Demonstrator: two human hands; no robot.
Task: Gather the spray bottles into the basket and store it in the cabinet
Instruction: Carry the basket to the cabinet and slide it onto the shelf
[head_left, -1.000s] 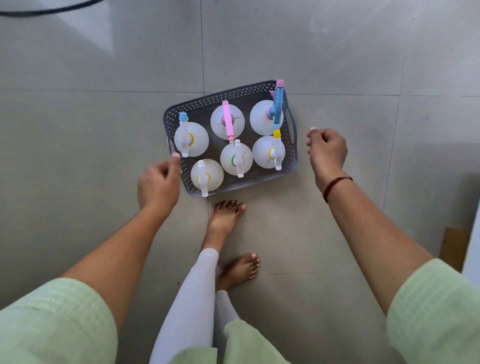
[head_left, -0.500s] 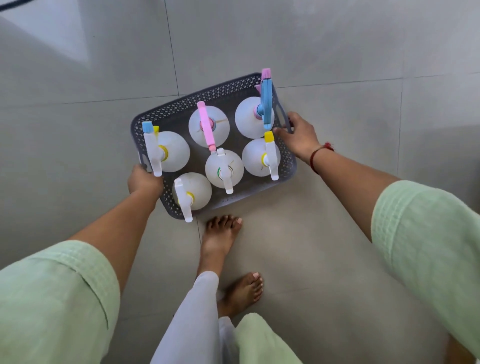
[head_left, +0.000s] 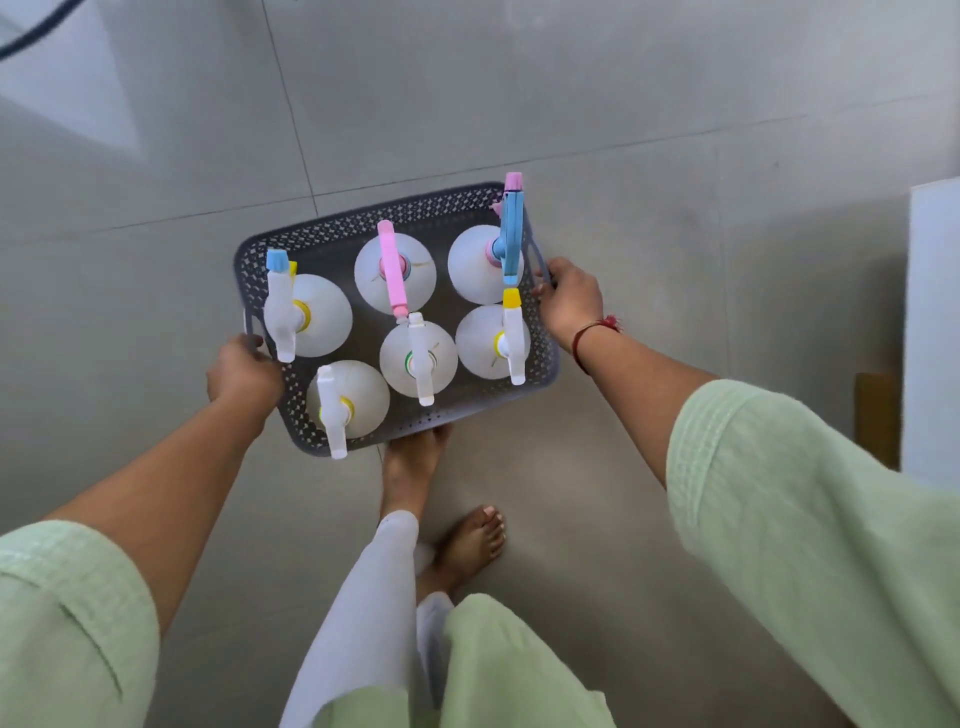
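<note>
A grey perforated basket (head_left: 415, 215) holds several white spray bottles standing upright, seen from above. One has a pink trigger head (head_left: 390, 270), one a blue head (head_left: 511, 236), others white heads with yellow or blue tips (head_left: 283, 312). My left hand (head_left: 241, 374) grips the basket's left handle. My right hand (head_left: 569, 296) grips its right handle. The basket hangs above the floor, and its near edge covers the toes of my forward foot.
Grey tiled floor (head_left: 519, 104) lies all around. A white panel (head_left: 932, 332) stands at the right edge with a brown piece (head_left: 875, 415) beside it. My bare feet (head_left: 467, 540) are just below the basket. A dark cable (head_left: 31, 31) crosses the top left corner.
Both hands went from hovering beside the basket to gripping its handles. The basket has risen from the floor and now overlaps my forward foot.
</note>
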